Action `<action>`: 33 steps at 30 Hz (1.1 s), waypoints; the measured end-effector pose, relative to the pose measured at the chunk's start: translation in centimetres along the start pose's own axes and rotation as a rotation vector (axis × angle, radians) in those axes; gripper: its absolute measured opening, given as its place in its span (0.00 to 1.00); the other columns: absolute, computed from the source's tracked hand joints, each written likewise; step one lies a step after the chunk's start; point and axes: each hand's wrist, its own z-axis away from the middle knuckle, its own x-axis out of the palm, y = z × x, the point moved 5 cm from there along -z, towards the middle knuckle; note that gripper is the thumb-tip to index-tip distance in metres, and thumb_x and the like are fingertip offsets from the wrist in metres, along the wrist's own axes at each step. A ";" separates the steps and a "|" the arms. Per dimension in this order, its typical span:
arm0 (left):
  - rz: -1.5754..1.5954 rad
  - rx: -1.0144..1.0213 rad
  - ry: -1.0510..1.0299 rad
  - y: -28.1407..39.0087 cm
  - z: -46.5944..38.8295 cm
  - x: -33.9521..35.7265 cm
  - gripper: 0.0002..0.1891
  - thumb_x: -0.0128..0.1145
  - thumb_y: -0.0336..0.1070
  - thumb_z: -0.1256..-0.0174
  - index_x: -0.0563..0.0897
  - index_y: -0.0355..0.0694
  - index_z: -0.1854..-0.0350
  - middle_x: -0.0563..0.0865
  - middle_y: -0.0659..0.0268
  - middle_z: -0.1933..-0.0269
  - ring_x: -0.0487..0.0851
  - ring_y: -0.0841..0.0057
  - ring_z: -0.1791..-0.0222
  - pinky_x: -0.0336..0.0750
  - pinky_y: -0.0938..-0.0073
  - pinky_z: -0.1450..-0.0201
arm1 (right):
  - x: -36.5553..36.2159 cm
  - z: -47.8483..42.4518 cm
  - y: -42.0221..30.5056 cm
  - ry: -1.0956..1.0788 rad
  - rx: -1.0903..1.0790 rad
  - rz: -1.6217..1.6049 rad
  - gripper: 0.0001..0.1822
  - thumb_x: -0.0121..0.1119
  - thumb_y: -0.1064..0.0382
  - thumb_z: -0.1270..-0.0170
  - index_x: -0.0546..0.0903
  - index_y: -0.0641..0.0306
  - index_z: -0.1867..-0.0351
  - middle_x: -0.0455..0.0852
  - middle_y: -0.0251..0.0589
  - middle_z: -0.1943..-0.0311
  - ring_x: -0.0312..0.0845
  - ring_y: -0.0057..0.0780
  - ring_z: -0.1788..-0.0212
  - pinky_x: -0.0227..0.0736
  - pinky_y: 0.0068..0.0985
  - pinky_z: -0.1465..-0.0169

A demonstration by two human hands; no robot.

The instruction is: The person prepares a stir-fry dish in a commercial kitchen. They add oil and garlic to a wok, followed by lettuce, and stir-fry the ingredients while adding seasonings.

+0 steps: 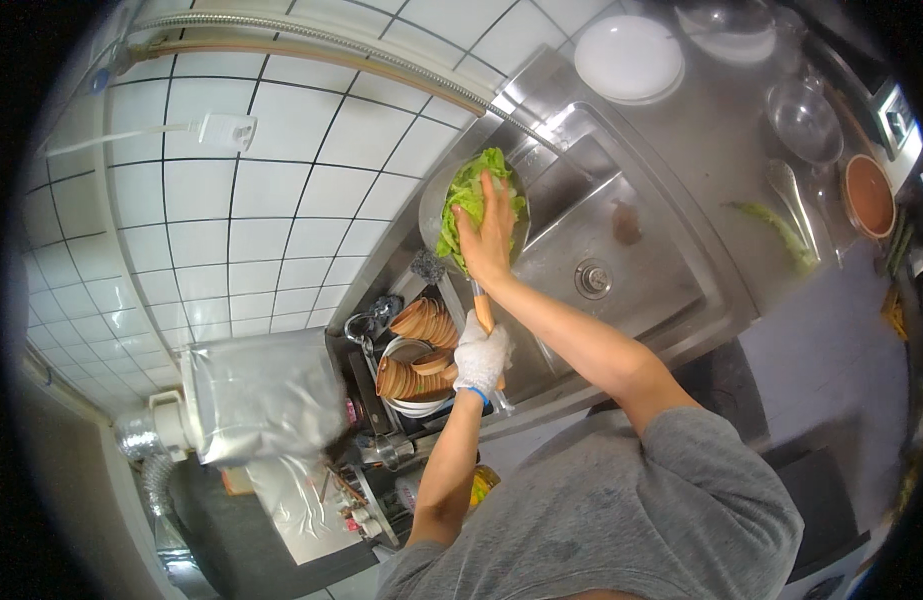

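My left hand [482, 356], in a white knit glove with a blue cuff, is closed around the wooden handle [483, 311] of a metal pan [433, 206]. The pan is held over the back left of a stainless steel sink [656, 304]. Torn green lettuce leaves [462, 196] fill it. Bare, my right hand [490, 232] lies flat on the leaves, thumb spread away from the fingers. Part of the lettuce and the pan's near side are hidden beneath it.
Brown bowls [412, 379] are stacked left of the sink, near a steel wool scrubber [428, 265]. White plates [628, 56] stand on the right counter. Farther right are a clear bowl [806, 120], a brown-filled bowl [869, 196] and a loose green leaf [780, 229]. A metal hose [401, 64] crosses the wall.
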 end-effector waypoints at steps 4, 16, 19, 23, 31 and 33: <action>-0.016 -0.013 0.006 1.1 0.0 0.3 0.10 0.50 0.34 0.40 0.69 0.39 0.58 0.77 0.64 0.81 0.75 0.76 0.86 0.72 0.75 0.84 | 0.1 -0.6 0.5 -0.010 0.000 0.051 0.39 0.58 0.50 0.39 0.52 0.40 0.29 0.42 0.57 0.29 0.37 0.64 0.30 0.43 0.59 0.32; 1.223 -0.549 -0.807 -9.1 1.5 10.3 0.10 0.52 0.35 0.35 0.68 0.45 0.75 0.66 0.76 0.84 0.61 0.86 0.90 0.57 0.82 0.88 | -3.1 -0.6 10.4 -0.853 0.307 1.004 0.42 0.51 0.33 0.44 0.58 0.46 0.30 0.43 0.54 0.28 0.46 0.63 0.31 0.52 0.53 0.34; 1.541 -0.740 -0.934 -12.8 1.3 13.4 0.14 0.51 0.36 0.34 0.65 0.47 0.80 0.63 0.77 0.85 0.60 0.87 0.90 0.55 0.83 0.88 | -2.6 -3.2 11.3 -0.971 0.147 1.041 0.35 0.55 0.38 0.44 0.70 0.54 0.37 0.63 0.56 0.36 0.64 0.53 0.37 0.61 0.40 0.36; 1.528 -0.681 -0.932 -14.5 -0.8 14.5 0.15 0.50 0.36 0.33 0.64 0.48 0.80 0.63 0.78 0.85 0.60 0.89 0.90 0.54 0.84 0.88 | 2.7 -10.9 11.5 -0.734 -0.123 1.094 0.21 0.56 0.53 0.43 0.78 0.72 0.57 0.79 0.60 0.53 0.77 0.50 0.50 0.71 0.40 0.47; 1.324 -0.530 -0.860 -15.5 -8.3 13.2 0.07 0.52 0.34 0.33 0.68 0.47 0.70 0.66 0.78 0.83 0.62 0.90 0.88 0.56 0.84 0.86 | 7.2 -13.0 16.5 -0.693 -0.443 1.371 0.13 0.49 0.66 0.37 0.81 0.56 0.54 0.84 0.48 0.60 0.80 0.48 0.58 0.76 0.40 0.55; 1.313 -0.514 -0.880 -15.6 -9.6 13.1 0.07 0.52 0.34 0.34 0.68 0.46 0.69 0.66 0.78 0.82 0.61 0.90 0.88 0.55 0.84 0.86 | 6.5 -12.4 16.1 -0.715 -0.555 1.354 0.13 0.50 0.68 0.38 0.81 0.57 0.54 0.84 0.48 0.60 0.80 0.48 0.58 0.76 0.41 0.55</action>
